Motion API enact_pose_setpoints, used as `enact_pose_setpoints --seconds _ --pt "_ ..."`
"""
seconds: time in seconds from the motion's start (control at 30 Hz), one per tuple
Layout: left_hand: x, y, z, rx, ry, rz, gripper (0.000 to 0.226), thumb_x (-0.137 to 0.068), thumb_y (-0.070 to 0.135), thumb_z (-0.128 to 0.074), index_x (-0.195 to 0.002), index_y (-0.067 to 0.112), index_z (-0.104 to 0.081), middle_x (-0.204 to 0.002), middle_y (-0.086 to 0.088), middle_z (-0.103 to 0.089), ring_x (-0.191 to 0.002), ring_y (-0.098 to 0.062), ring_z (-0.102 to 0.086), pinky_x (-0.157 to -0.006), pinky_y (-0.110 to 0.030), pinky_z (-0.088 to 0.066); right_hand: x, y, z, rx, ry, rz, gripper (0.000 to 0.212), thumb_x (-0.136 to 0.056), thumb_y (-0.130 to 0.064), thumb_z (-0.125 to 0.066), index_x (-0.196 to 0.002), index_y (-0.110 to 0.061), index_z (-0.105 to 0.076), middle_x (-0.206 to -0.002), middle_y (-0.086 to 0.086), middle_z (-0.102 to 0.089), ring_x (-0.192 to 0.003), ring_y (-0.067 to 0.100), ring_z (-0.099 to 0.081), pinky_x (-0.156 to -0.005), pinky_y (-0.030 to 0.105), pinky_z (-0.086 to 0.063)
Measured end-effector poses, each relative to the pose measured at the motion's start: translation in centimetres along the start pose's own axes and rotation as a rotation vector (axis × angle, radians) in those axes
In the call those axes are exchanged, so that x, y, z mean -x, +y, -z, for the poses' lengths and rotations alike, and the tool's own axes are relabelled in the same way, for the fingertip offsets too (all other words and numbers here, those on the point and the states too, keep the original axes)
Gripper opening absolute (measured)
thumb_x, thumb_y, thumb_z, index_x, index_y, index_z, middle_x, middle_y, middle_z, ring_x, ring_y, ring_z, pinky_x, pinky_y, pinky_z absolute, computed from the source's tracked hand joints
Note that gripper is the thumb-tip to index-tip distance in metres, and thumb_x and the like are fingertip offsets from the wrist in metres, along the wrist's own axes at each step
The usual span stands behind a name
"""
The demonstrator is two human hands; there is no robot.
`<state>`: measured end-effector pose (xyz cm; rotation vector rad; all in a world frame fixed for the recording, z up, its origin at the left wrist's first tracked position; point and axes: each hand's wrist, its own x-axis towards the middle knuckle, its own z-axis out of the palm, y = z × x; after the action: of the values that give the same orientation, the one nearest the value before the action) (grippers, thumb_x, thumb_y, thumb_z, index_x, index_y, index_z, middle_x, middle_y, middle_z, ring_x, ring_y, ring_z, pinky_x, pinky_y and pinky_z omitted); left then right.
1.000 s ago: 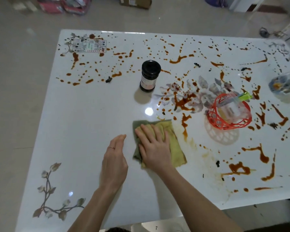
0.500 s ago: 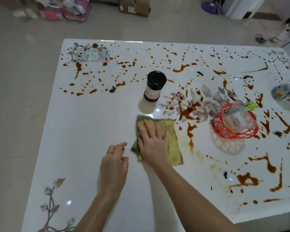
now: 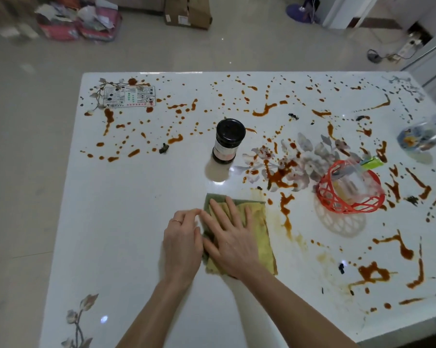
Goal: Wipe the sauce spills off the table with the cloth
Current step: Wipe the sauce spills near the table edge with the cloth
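While the right grip [image 3: 233,239] lies flat and spread on the cloth [image 3: 263,234], fingers straight and pressing rather than clutching, the cloth sits near the middle of the worktop [image 3: 136,222], toward its near edge, just left of a long sauce streak [image 3: 286,212]. The left grip [image 3: 183,244] rests beside the cloth's left edge with loosely bent fingers; whether its fingertips pinch that edge or merely touch it cannot be told. Done well, this step likely calls for even pressure through the whole palm and a sweep rightward over the streak and the pale smears near it, with overlapping passes so no film is left. The cloth looks stained already, so folding it to a fresh face would probably help. The dark jar [image 3: 228,141] and red basket [image 3: 350,197] stand close to thick spills; they may need lifting aside, lest the cloth knock them.
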<state>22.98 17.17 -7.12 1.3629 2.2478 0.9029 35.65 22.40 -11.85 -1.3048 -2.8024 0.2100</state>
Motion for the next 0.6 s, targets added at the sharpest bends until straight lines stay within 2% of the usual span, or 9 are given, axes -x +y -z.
enact_pose_setpoints --seconds 0.13,0.27,0.43,0.6 --pt "-2.0 0.4 0.0 -0.112 -0.068 -0.054 0.038 -0.084 -0.002 -0.053 -0.12 0.011 -0.058 -0.117 -0.007 -0.055 -0.101 -0.025 -0.052 -0.081 -0.032 -0.045 -3.3 2.4 0.5 0.001 0.034 -0.159 0.056 -0.1 -0.052 -0.023 -0.148 -0.031 -0.043 -0.16 0.0 -0.034 -0.15 0.029 -0.021 -0.114 0.064 -0.021" --pt "-3.1 1.1 -0.2 -0.13 -0.123 -0.095 0.043 -0.083 -0.006 -0.05 -0.123 0.008 -0.055 -0.124 -0.008 -0.051 -0.106 -0.024 -0.047 -0.083 -0.026 -0.039 -4.2 3.2 0.6 0.031 0.044 -0.331 0.057 -0.099 -0.047 -0.02 -0.15 -0.029 -0.038 -0.16 0.001 -0.033 -0.15 0.028 -0.021 -0.116 0.062 -0.019" --pt "-3.4 1.5 -1.4 -0.125 -0.163 -0.113 0.047 -0.083 -0.007 -0.048 -0.128 0.005 -0.051 -0.137 -0.01 -0.046 -0.123 -0.025 -0.043 -0.099 -0.031 -0.039 -0.1 1.2 -0.2 -0.024 0.071 -0.315 0.059 -0.101 -0.041 -0.028 -0.157 -0.021 -0.025 -0.161 -0.001 -0.03 -0.15 0.025 -0.021 -0.116 0.059 -0.02" --pt "-4.6 2.1 -2.9 -0.105 -0.22 -0.091 0.047 -0.092 0.002 -0.042 -0.138 0.011 -0.042 -0.146 -0.004 -0.038 -0.132 -0.017 -0.036 -0.106 -0.027 -0.031 -5.5 5.0 0.6 0.012 0.043 -0.384 0.061 -0.1 -0.044 -0.019 -0.155 -0.02 -0.03 -0.161 -0.001 -0.031 -0.151 0.024 -0.02 -0.117 0.058 -0.018"
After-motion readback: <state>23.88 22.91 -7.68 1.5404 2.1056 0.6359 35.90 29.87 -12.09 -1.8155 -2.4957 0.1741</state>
